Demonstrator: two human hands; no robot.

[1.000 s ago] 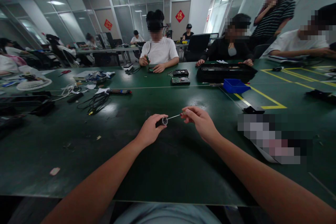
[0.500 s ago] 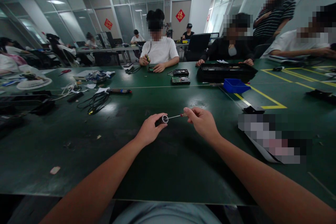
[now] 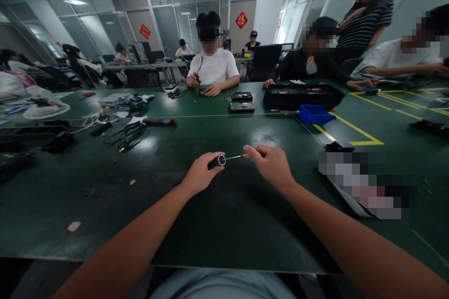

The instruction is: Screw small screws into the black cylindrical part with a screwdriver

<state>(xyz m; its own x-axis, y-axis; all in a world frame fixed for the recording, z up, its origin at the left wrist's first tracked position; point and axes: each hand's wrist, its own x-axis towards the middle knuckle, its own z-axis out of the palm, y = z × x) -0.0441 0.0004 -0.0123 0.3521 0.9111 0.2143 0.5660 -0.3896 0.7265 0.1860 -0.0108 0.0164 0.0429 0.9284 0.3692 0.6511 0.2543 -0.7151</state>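
My left hand [image 3: 199,174] is closed round a small dark cylinder [image 3: 217,161] with a shiny ring at its open end, held just above the green table [image 3: 217,224]. My right hand [image 3: 271,164] pinches the red-handled end of a thin screwdriver [image 3: 235,157]. Its metal shaft points left and its tip meets the cylinder's ringed end. Both forearms reach in from the near edge of the table.
Black cables [image 3: 126,136] and a dark tool [image 3: 159,122] lie at the left. A blue bin [image 3: 314,114], a black case [image 3: 301,96] and circuit boards [image 3: 241,107] sit further back. Several people sit along the far side. Yellow tape [image 3: 354,131] marks the right.
The screwdriver's shaft has dropped slightly from its tilt toward level. My right hand has crept a little nearer the cylinder. My left hand has stayed put.
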